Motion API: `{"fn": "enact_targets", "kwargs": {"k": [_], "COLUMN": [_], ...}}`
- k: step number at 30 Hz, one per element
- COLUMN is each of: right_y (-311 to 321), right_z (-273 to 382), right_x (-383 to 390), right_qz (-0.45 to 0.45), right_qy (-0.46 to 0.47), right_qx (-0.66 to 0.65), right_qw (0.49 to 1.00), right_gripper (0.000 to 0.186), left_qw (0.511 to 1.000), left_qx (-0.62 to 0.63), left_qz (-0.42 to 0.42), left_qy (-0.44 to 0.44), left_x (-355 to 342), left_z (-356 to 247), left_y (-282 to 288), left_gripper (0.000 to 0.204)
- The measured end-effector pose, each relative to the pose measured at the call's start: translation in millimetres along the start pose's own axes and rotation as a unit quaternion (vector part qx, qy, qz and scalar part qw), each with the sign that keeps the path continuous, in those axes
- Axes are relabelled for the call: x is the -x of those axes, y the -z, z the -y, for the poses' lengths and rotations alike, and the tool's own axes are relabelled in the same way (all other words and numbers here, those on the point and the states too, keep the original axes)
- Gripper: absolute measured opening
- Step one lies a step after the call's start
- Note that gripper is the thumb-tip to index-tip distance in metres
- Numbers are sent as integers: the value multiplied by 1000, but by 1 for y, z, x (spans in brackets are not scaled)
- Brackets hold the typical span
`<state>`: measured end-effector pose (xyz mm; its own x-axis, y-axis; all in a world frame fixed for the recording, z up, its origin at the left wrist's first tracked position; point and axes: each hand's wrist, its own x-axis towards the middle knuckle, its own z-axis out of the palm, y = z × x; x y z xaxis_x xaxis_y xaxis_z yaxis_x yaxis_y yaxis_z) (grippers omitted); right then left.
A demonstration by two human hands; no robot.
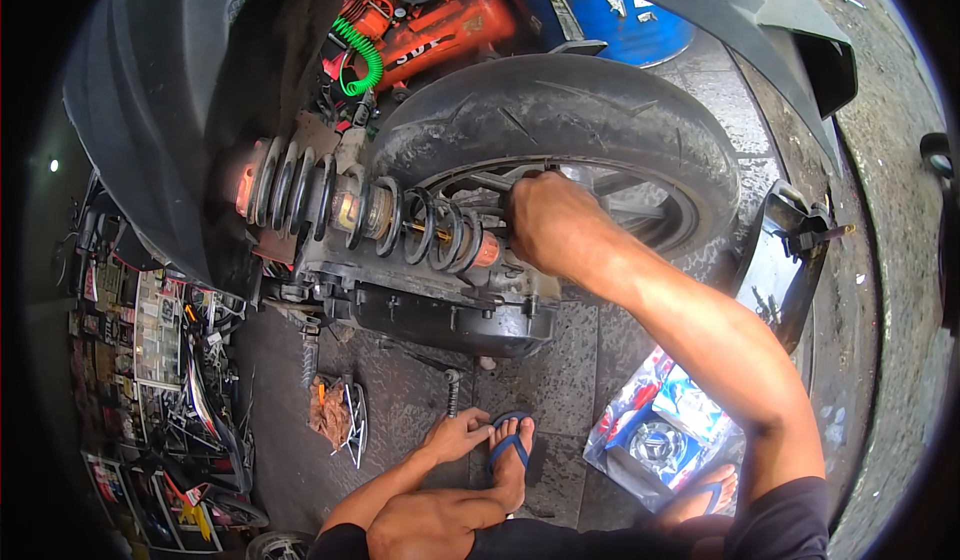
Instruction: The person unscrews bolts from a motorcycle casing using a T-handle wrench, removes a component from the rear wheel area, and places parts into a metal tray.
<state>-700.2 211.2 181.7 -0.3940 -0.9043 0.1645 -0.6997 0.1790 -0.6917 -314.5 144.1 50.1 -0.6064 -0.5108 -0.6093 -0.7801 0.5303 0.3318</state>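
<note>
On the near side of the rear wheel, reaching in with curled fingers of the right hand, cannot tell around what; left of the wheel, past a shock absorber. Below the wheel, lowered beside a dark-handled tool with the left hand, grip unclear.

Tyre is showing worn matt rubber, coil spring is showing smooth metal, blue drum is shining, perhaps plastic

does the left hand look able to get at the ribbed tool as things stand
Very likely yes: the left hand is right at the near end of the ribbed tool, and nothing visible lies between them. Whether they touch is unclear.
</note>
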Motion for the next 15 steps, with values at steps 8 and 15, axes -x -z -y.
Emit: {"fn": "enact_targets", "kwargs": {"k": [8,15], "right_y": [-2,3], "right_z": [-13,-25], "right_x": [11,7], "right_qz": [-17,31], "right_qy": [83,84], "right_qx": [25,53], "right_qw": [996,995], "right_gripper": [17,20], "left_qw": [999,1000], "left_qx": [-11,5], "left_qz": [26,-14], "left_qy": [25,8], "left_x": [5,-8], "left_z": [-8,-4], "left_y": [1,-2], "left_gripper": [42,40]}}
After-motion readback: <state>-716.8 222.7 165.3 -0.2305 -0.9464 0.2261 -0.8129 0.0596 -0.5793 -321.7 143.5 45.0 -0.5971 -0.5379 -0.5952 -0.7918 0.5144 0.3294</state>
